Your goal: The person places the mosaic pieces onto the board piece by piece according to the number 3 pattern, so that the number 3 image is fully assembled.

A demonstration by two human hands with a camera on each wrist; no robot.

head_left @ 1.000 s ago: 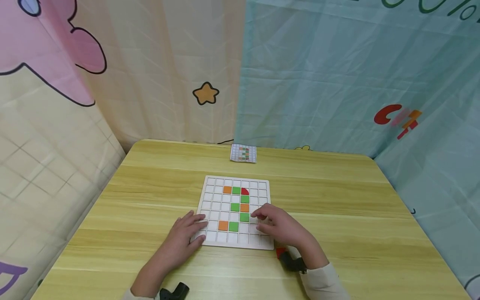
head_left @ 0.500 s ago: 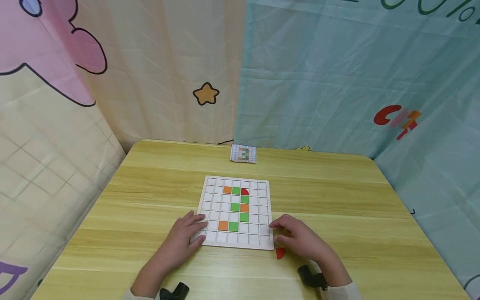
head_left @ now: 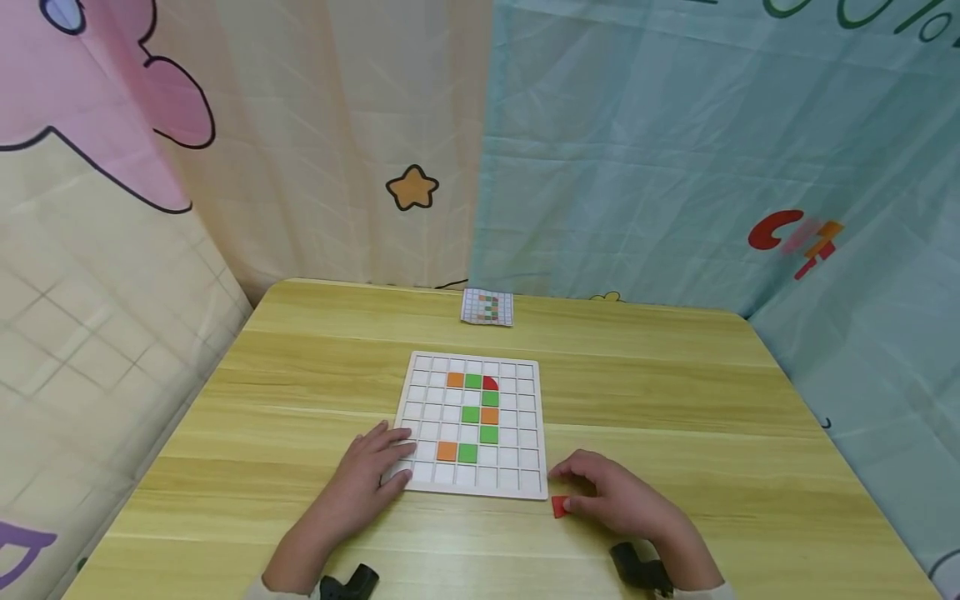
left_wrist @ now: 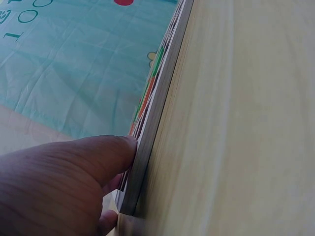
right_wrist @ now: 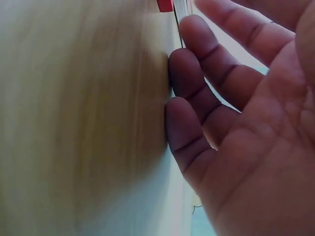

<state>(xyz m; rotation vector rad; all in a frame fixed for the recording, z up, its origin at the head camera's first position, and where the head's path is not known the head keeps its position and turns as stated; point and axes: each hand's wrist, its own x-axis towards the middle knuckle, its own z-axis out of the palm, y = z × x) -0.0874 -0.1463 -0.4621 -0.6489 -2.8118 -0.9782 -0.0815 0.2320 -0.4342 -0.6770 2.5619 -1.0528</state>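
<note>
A white grid board (head_left: 480,477) lies on the table, with several orange and green square tiles and a red rounded tile (head_left: 490,383) in its cells. My left hand (head_left: 365,475) rests on the board's left edge; in the left wrist view the thumb (left_wrist: 115,150) touches the board's rim (left_wrist: 147,142). Just off the near right corner lies a loose red tile (head_left: 558,507), partly covered by my right thumb. My right hand (head_left: 618,497) is beside it, fingers loosely bent over the table. The right wrist view catches only a bit of the red tile (right_wrist: 165,5), with the fingertips (right_wrist: 183,118) low by the tabletop.
At the far edge of the wooden table (head_left: 652,367) lies a small card (head_left: 487,307) printed with a coloured grid pattern. Printed curtains (head_left: 615,150) hang behind and at both sides. Black wrist straps (head_left: 641,568) are on both forearms.
My right hand has moved off the board, rightward and toward me, down to the loose red tile. The left hand and the tiles on the board have stayed put.
</note>
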